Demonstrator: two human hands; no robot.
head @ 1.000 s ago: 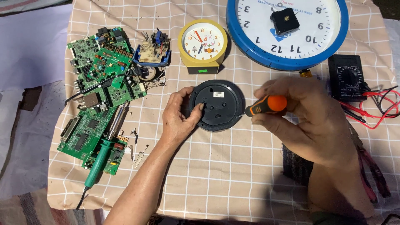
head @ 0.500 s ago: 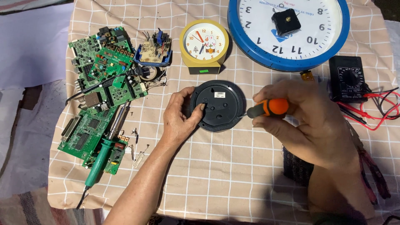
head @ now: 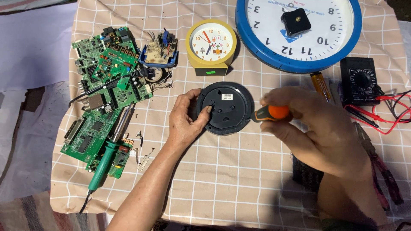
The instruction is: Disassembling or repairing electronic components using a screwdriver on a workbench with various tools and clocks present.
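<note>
A round black clock [head: 226, 108] lies face down on the checked cloth [head: 222, 179] at the centre. My left hand [head: 185, 120] grips its left edge, thumb on the back cover. My right hand [head: 314, 128] holds an orange-handled screwdriver [head: 270, 113], its dark tip at the clock's right rim. The shaft's end is hidden against the black casing.
Green circuit boards [head: 107, 81] and a green soldering iron [head: 105, 160] lie at left. A small yellow clock [head: 211, 45] and a big blue-rimmed wall clock [head: 299, 30] stand behind. A black multimeter [head: 360, 81] with red leads and pliers [head: 379, 164] sit at right.
My right hand has shifted the screwdriver slightly, its tip staying by the black clock's right rim. The left hand keeps its hold on the clock.
</note>
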